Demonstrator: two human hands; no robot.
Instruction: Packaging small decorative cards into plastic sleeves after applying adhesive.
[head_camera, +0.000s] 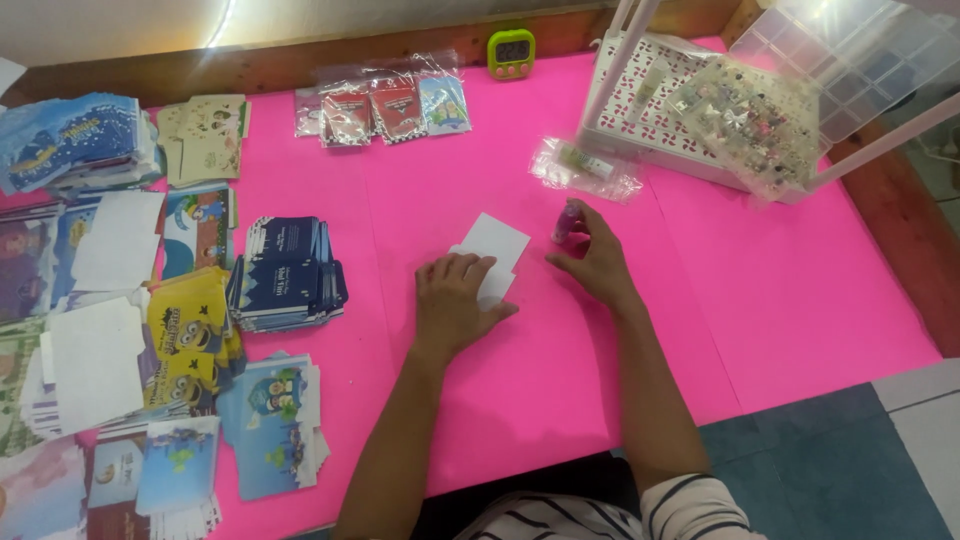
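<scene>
**Me:** Pressing my left hand (452, 300) flat on the white cards (494, 252), palm down, fingers spread and lying open. Nothing gripped; it just rests on the near-left part of the cards. The far-right corner of the top card sticks out past my fingertips.

**Other:** And the right?

**Me:** My right hand (597, 262) is just right of the cards, on the pink table cover (780, 290). Fingers are half curled around a small purple glue stick (567, 222) standing upright at the far-left side of that hand. Thumb and forefinger look closed on it, though the contact side is hidden from the camera.

**Other:** Where is the glue stick relative to the cards?

**Me:** Just beside the top card's right edge, not touching it as far as I can see. Between my two hands, slightly farther away than both.

**Other:** What's around?

**Me:** A clear bag (585, 168) with a small tube in it lies just beyond the glue stick. Past it on the far right are a white perforated tray (640, 110) and a clear compartment box (850, 50). A green timer (511, 52) sits at the far edge, with sealed card packets (385, 105) to its left. A dark blue card stack (287, 272) lies well left of my left hand, and yellow cartoon cards (190, 320) farther left again.
</scene>
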